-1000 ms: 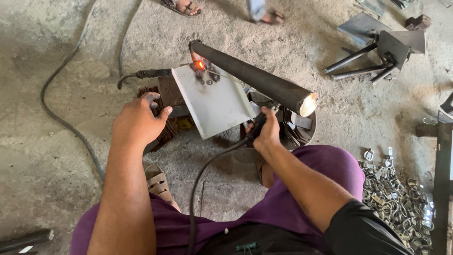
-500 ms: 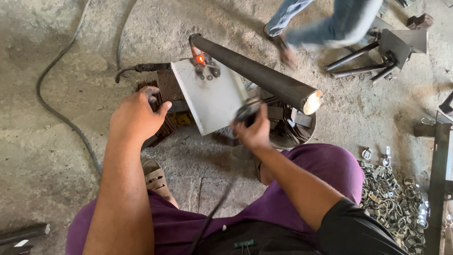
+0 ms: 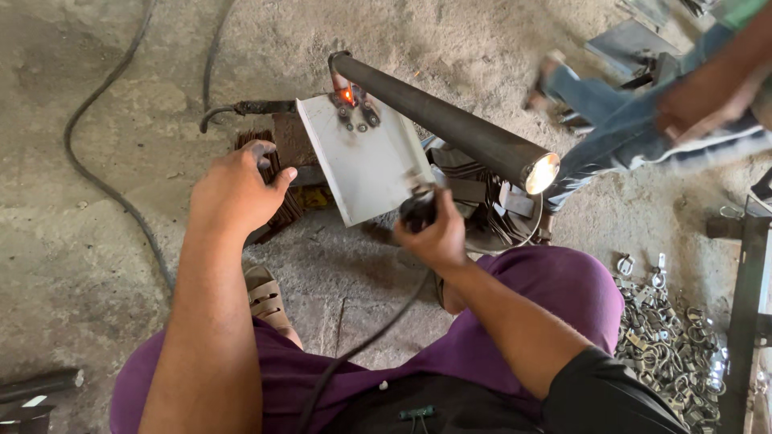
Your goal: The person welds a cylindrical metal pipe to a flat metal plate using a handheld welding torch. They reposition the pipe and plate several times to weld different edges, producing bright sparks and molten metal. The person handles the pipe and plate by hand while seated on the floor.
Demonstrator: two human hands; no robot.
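We look down at a squatting person in purple trousers on a rough concrete floor [image 3: 96, 265]. A long dark steel pipe [image 3: 450, 124] runs from far centre toward the near right, its open end catching light. A pale steel plate [image 3: 362, 165] leans against the pipe's left flank, and at the plate's far edge a small orange glow [image 3: 347, 95] marks a hot weld spot where plate meets pipe, with dark tack marks just beside it.

The right hand [image 3: 434, 233] is closed around the black handle of a welding electrode holder [image 3: 418, 210], fingers wrapped tight, held at the near edge of the plate; its black cable [image 3: 362, 345] trails down across the lap. We judge the grip sits low so the tool stays clear of the hot joint.

The left hand [image 3: 237, 193] rests palm-down on a stack of dark metal strips [image 3: 277, 173] left of the plate, fingers curled over the top and gripping nothing we can make out; it looks like a brace for balance.

An earth clamp lead [image 3: 241, 108] lies on the floor beyond the left hand. A heap of small bright metal fittings [image 3: 667, 329] sits near right. A second person [image 3: 643, 104], blurred, passes at far right.
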